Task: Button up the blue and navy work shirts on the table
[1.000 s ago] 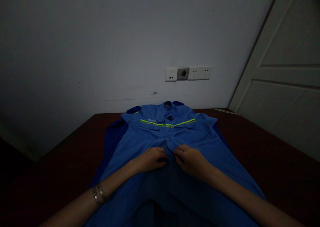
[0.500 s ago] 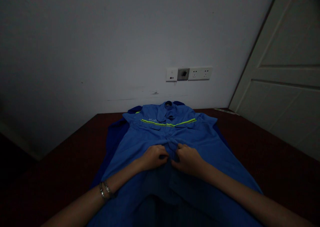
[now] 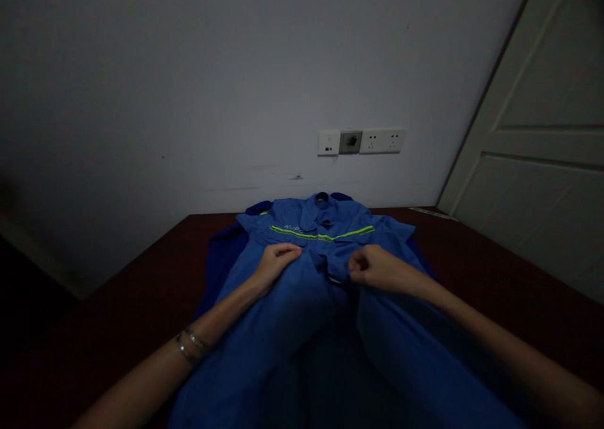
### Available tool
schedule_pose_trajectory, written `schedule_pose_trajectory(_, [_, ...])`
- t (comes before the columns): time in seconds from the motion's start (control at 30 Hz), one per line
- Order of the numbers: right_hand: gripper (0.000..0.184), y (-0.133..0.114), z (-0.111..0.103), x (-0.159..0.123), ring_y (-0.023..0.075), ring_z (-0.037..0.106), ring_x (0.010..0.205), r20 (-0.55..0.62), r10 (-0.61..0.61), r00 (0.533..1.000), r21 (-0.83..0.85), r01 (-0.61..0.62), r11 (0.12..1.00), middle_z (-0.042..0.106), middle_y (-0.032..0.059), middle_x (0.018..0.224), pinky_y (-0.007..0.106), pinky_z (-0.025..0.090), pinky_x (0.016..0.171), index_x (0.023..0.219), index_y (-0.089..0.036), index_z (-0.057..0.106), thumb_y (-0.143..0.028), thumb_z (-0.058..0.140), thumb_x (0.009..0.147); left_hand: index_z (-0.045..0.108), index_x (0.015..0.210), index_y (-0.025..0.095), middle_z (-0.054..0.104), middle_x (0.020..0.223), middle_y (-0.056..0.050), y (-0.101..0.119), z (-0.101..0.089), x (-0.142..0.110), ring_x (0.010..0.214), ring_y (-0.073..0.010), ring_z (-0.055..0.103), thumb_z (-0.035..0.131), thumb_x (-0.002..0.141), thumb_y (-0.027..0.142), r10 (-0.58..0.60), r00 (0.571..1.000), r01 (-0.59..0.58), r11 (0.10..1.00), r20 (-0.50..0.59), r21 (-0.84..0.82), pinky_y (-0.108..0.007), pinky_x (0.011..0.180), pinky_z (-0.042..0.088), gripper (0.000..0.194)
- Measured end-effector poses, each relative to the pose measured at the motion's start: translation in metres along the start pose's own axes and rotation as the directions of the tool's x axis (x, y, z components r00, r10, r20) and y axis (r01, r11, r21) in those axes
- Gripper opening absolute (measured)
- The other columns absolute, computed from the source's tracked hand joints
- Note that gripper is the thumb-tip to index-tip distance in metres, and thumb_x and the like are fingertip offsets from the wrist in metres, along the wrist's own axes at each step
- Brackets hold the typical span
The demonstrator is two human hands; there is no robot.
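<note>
A blue work jacket [image 3: 302, 303] with a yellow-green stripe across its chest lies front up, its collar toward the wall. My left hand [image 3: 276, 265] pinches the cloth of the left front panel, just below the stripe. On the other side my right hand [image 3: 370, 268] grips the right front panel near its edge, fingers curled. Between the hands the front gapes, and the lower part falls open into dark shadow. Under the jacket shows a darker blue garment [image 3: 219, 253], sticking out at the left and behind the shoulders.
The dark red table [image 3: 165, 246] runs back to a pale wall [image 3: 212, 89]. A row of sockets [image 3: 382, 141] is set in the wall, with a dark plug-like piece in the grey plate. At the right stands a white panelled door [image 3: 533, 146].
My hands have moved apart and slightly up toward the collar, drawing the two front panels away from each other. The opening in the jacket has widened.
</note>
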State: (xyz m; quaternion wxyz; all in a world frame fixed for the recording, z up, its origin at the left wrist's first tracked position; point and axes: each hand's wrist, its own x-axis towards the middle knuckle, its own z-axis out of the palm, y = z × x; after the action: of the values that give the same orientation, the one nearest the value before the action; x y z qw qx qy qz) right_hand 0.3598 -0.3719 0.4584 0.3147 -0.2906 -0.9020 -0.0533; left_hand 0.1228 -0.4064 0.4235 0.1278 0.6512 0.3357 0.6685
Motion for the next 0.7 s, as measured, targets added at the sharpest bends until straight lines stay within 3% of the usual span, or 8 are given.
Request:
schedule_pose_trajectory(0.13, [0.009,-0.002,-0.023,0.005,0.0102,0.049,0.051,-0.101,0.009,0.995,0.321,0.024,0.947,0.054,-0.0017,0.055,0.020,0.034,0.047,0.063,-0.016,0.057,-0.022,0.051,0.062,0.063,0.070,0.014,0.060,0.066,0.001,0.015,0.000,0.014,0.061,-0.0114,0.053,0.063,0.063,0.032,-0.004,0.999,-0.006,0.982,-0.053,-0.187,-0.022,0.060,0.040,0.020])
schedule_pose_trajectory(0.3, [0.017,0.003,-0.030,0.018,0.0095,0.049,0.054,-0.192,0.184,0.964,0.657,-0.012,0.754,0.053,-0.0018,0.060,0.021,0.040,0.049,0.070,-0.016,0.056,-0.031,0.055,0.061,0.059,0.072,0.014,0.056,0.061,0.004,0.027,0.011,0.031,0.056,-0.0091,0.050,0.063,0.063,0.029,0.095,0.995,-0.101,0.964,-0.037,-0.247,-0.020,0.056,0.039,0.018])
schedule_pose_trajectory(0.4, [0.021,0.011,-0.024,0.025,0.0089,0.049,0.054,-0.223,0.271,0.937,0.755,-0.010,0.655,0.053,-0.0015,0.062,0.020,0.039,0.048,0.072,-0.016,0.056,-0.032,0.058,0.060,0.060,0.076,0.014,0.057,0.061,0.003,0.030,0.020,0.037,0.057,-0.0099,0.052,0.063,0.065,0.029,0.173,0.985,-0.168,0.975,0.016,-0.147,-0.020,0.056,0.040,0.019])
schedule_pose_trajectory(0.5, [0.024,0.015,-0.013,0.027,0.0090,0.049,0.053,-0.235,0.308,0.922,0.792,-0.002,0.610,0.053,-0.0017,0.062,0.020,0.037,0.047,0.076,-0.016,0.056,-0.033,0.059,0.060,0.063,0.075,0.014,0.062,0.067,-0.001,0.029,0.031,0.035,0.064,-0.0125,0.056,0.061,0.068,0.027,0.252,0.960,-0.256,0.966,0.119,0.020,-0.023,0.062,0.043,0.015])
schedule_pose_trajectory(0.6, [0.025,0.016,-0.002,0.024,0.0089,0.047,0.051,-0.225,0.311,0.923,0.781,-0.020,0.625,0.052,-0.0026,0.059,0.020,0.036,0.046,0.078,-0.016,0.055,-0.034,0.058,0.061,0.066,0.078,0.015,0.066,0.078,-0.003,0.022,0.042,0.029,0.074,-0.0146,0.058,0.058,0.072,0.024,0.299,0.934,-0.329,0.933,0.197,0.146,-0.025,0.069,0.044,0.013])
schedule_pose_trajectory(0.7, [0.025,0.018,0.008,0.024,0.0094,0.047,0.053,-0.247,0.252,0.936,0.744,0.017,0.668,0.052,-0.0024,0.059,0.020,0.036,0.047,0.078,-0.016,0.056,-0.036,0.057,0.063,0.066,0.081,0.015,0.066,0.081,-0.004,0.012,0.049,0.026,0.076,-0.0151,0.058,0.056,0.074,0.023,0.321,0.930,-0.355,0.910,0.177,0.215,-0.026,0.070,0.044,0.014])
